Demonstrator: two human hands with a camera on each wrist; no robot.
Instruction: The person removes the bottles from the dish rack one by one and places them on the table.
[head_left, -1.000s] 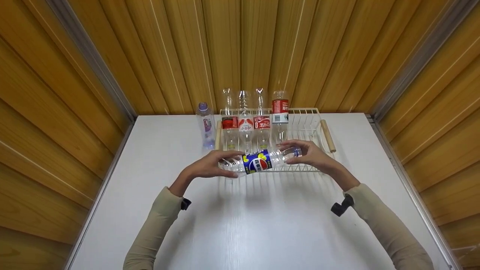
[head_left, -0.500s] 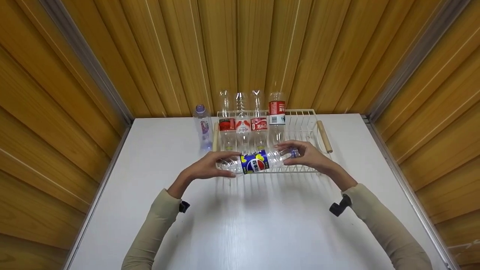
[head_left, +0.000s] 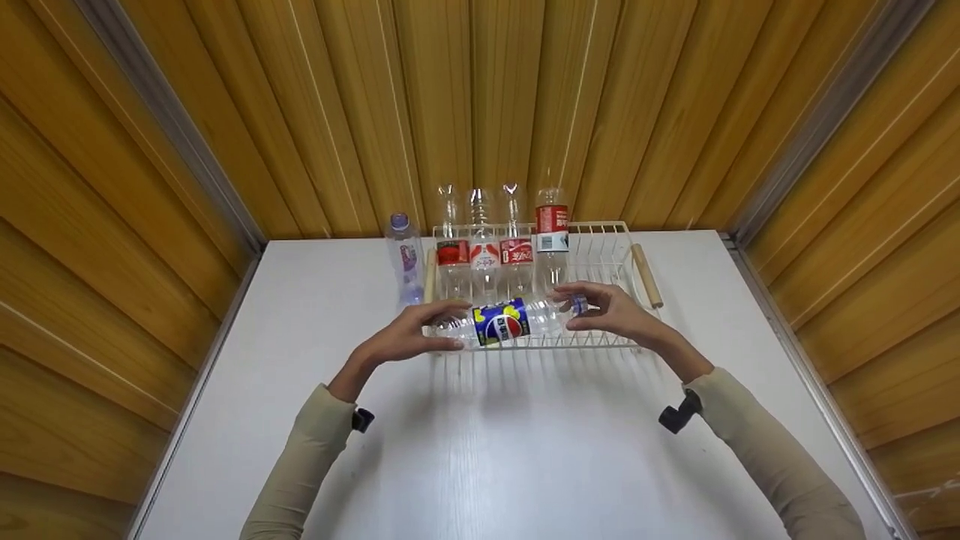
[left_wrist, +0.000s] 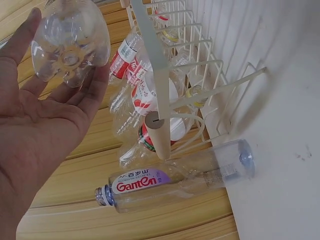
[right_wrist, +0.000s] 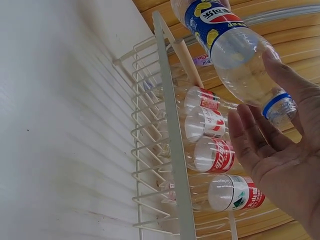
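A clear plastic Pepsi bottle with a blue lemon label lies sideways in the air above the front of a wire basket. My left hand holds it by the base; the left wrist view shows the fingers round that lobed base. Around the neck end curve the thumb and fingers of my right hand. In the right wrist view the thumb overlaps the bottle's shoulder, and a blue ring circles the neck. How firmly the right fingers touch is hard to tell.
Several clear bottles with red labels stand in a row in the basket, such as the rightmost bottle. A Ganten bottle stands left of the basket. Wooden handles flank the basket on the white table. Wood-panelled walls enclose it.
My left hand and the bottle have shifted slightly left. The right hand has stayed nearly in place, so the neck has slid a little further left between its fingers.
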